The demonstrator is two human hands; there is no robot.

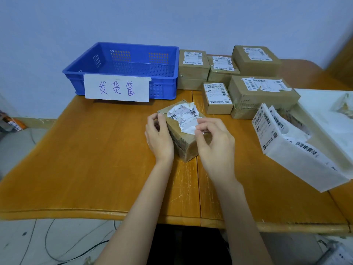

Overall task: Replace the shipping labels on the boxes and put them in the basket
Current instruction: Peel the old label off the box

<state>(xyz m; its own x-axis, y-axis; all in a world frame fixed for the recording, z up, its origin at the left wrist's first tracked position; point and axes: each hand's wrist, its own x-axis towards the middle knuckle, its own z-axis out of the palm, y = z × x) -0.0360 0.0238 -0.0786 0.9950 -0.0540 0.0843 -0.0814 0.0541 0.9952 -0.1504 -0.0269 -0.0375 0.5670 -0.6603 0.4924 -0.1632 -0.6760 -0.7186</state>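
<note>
I am watching the small brown cardboard box (183, 134) sitting mid-table, just in front of the blue perforated plastic basket (122, 67), its torn white paper shipping label (184, 116) half lifted and crumpling. My left hand (158, 134) is curling around the box's left side while my right hand (214, 138) is pinching the label's loose lower corner. I am judging the box light and stiff and the paper tear-prone, so gripping close to the glued edge looks best; 5 other labelled boxes (256, 60) are waiting behind.

L hand (159, 135) steadying box (186, 144), R hand (214, 139) pinching torn label (184, 116), blue basket (122, 68) behind
</note>
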